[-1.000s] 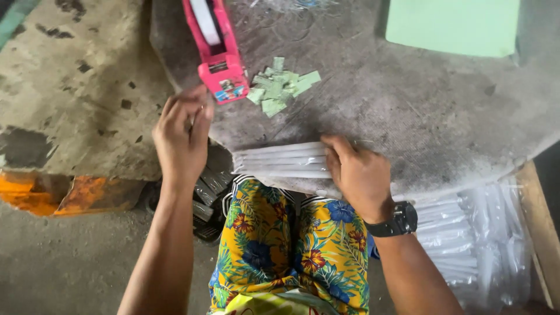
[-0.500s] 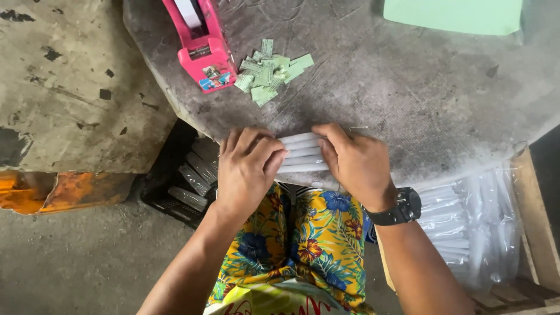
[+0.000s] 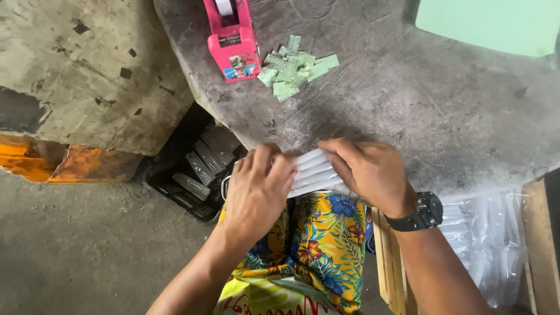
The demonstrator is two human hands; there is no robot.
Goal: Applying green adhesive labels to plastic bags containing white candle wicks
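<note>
Two hands (image 3: 259,189), one pink tape dispenser (image 3: 233,39), one wristwatch (image 3: 421,214)

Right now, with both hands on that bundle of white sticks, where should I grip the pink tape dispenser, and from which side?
Probably by the two long flanks of the pink tape dispenser, from above. It stands upright on the round table, narrow across, its cutter end facing the worker. The green paper slips lie close on one side, so come straight down, not sideways.

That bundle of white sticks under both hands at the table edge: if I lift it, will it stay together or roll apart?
The bundle of white sticks looks like round, thin rods, so loose ones would probably roll. Both the left hand and right hand press it together, hinting it may splay if released. It overhangs the table edge, so strays could drop.
</note>
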